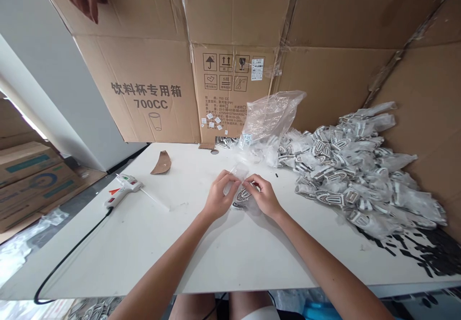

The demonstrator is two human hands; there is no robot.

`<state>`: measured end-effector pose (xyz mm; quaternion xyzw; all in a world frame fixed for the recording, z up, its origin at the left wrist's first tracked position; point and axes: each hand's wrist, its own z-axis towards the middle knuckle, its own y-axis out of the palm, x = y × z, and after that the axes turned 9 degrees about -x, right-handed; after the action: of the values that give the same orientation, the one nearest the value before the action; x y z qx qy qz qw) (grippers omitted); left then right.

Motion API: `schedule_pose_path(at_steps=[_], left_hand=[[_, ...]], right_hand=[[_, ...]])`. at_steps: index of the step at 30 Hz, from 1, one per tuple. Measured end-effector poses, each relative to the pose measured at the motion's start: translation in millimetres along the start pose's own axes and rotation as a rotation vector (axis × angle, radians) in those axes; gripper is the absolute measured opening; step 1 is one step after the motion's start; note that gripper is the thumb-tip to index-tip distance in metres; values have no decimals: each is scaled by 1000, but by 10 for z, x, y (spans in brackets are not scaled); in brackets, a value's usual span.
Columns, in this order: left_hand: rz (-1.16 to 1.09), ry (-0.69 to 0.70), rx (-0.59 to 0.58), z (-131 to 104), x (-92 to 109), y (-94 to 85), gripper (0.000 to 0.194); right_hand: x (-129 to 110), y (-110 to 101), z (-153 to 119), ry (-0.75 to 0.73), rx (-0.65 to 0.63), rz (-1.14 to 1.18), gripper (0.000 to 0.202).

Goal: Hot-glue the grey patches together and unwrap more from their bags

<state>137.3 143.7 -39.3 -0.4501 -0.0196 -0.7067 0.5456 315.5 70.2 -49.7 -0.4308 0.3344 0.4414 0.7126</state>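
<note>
Both my hands meet over the middle of the white table. My left hand [222,194] pinches the edge of a clear plastic bag [240,170]. On the bag's other side, my right hand [264,196] also holds its edge, fingertips close to those of my left hand. Between and below the hands, a grey and white patterned piece [243,195] shows; the fingers and plastic hide part of it. Just behind the hands stands a large crumpled clear bag [270,118] against the cardboard.
A glue gun [124,188] with a black cord lies left on the table [144,252], near a brown cardboard scrap [162,162]. Bagged pieces [334,166] are heaped at right, with black strips [432,252] before them. Cardboard walls [230,17] border the back and right.
</note>
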Motion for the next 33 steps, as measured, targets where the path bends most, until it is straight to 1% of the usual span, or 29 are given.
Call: schedule_pose_path(at_steps=[3, 6, 7, 9, 10, 12, 15, 19, 23, 25, 27, 30, 33], left_hand=[[-4, -49, 62, 19, -25, -18, 15], [-18, -157, 152, 21, -77, -26, 11], [-33, -188, 185, 20, -91, -27, 13], [-67, -224, 230, 18, -103, -28, 25], [-86, -228, 235, 18, -100, -28, 31], [-131, -225, 195, 18, -85, -26, 41], [-237, -233, 69, 15, -63, -13, 50], [-368, -267, -88, -2, -46, 3, 45], [-457, -288, -191, -10, 15, -20, 43], [-534, -303, -213, -3, 57, -48, 41], [-617, -319, -215, 11, 90, -77, 39], [-664, -351, -192, 33, 103, -104, 34], [-644, -396, -112, 50, 68, -102, 28]], right_hand=[[-23, -17, -2, -5, -19, 12, 25], [-47, -51, 0, -53, -5, 10, 25], [-53, -66, 2, -71, 0, 12, 25], [-63, -95, 4, -92, 9, 29, 25], [-66, -106, 4, -94, 12, 40, 25], [-66, -114, -1, -89, 25, 64, 23], [-51, -79, -23, -66, 65, 44, 24], [-8, 18, -70, -38, 68, -91, 35], [16, 57, -101, -49, 5, -98, 56], [22, 43, -104, -51, -31, -111, 57], [34, 26, -100, -45, -26, -137, 47], [66, 15, -90, -35, 71, -157, 36], [94, 16, -78, -34, 149, -160, 32]])
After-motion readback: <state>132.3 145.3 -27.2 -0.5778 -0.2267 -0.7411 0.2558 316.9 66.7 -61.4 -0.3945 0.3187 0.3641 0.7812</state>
